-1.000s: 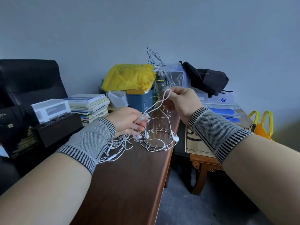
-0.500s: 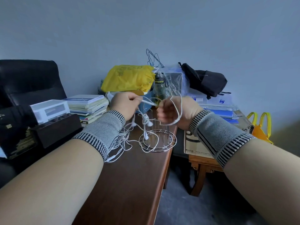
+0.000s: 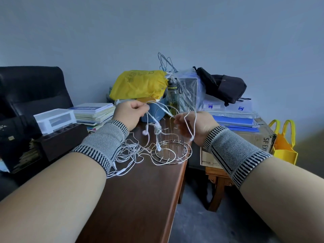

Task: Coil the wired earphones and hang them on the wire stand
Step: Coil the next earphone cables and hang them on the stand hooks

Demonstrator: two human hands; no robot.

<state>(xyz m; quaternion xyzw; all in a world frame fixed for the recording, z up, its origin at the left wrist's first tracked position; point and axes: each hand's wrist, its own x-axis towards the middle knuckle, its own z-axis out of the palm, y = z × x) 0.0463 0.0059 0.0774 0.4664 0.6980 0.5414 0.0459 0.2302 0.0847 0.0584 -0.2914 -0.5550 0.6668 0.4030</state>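
Both hands (image 3: 130,114) (image 3: 194,126) pinch earphones (image 3: 158,128) above dark wooden table (image 3: 140,199), grey wall behind.

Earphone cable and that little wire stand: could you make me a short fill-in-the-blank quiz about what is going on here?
1. Both the left hand and the right hand pinch a white ____.
2. The wire stand sits on a dark brown ____, near its right edge.
3. The plastic bag behind the left hand is coloured ____.
4. A loose tangle of cable lies on the table to the ____ of the stand.

Missing words: cable; table; yellow; left
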